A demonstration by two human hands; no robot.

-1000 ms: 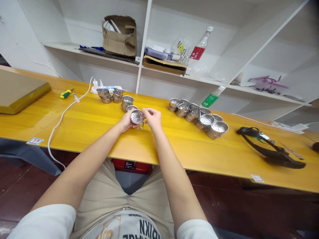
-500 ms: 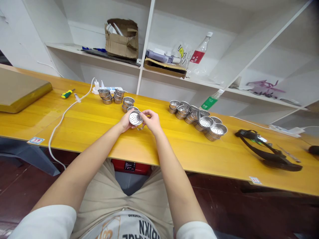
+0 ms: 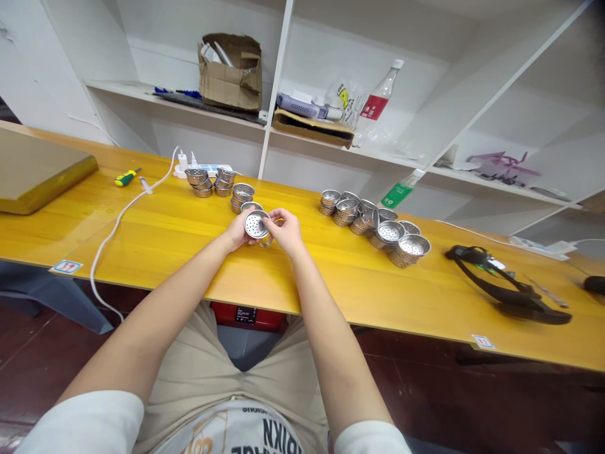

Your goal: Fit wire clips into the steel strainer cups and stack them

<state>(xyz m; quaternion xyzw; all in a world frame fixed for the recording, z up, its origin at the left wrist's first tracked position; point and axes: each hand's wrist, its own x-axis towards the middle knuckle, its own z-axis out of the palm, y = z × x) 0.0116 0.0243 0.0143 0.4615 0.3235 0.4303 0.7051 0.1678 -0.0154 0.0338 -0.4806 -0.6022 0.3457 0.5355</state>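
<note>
Between my hands, above the yellow table [image 3: 331, 284], is a round metal cup with a perforated bottom [image 3: 256, 225], its open side facing me. My left hand [image 3: 237, 232] is closed round its left side. The fingers of my right hand [image 3: 284, 228] grip its right rim, the thumb reaching over the edge. Part of another metal rim shows just below the cup. Stacked perforated cups [image 3: 243, 192] stand right behind my left hand, and more stacks [image 3: 199, 181] are farther left. A larger group of stacked cups [image 3: 389, 233] stands to the right.
A white cable [image 3: 116, 230] crosses the table at left, near a green-yellow screwdriver [image 3: 126, 178] and a power strip [image 3: 212, 171]. A green-labelled bottle [image 3: 399, 191] stands behind the right cups. A black headset [image 3: 510, 287] lies at right. Shelves behind hold a cardboard box [image 3: 230, 82].
My right thumb has moved slightly left, farther over the rim into the cup. My left hand keeps its hold, and the other cups have stayed in place.
</note>
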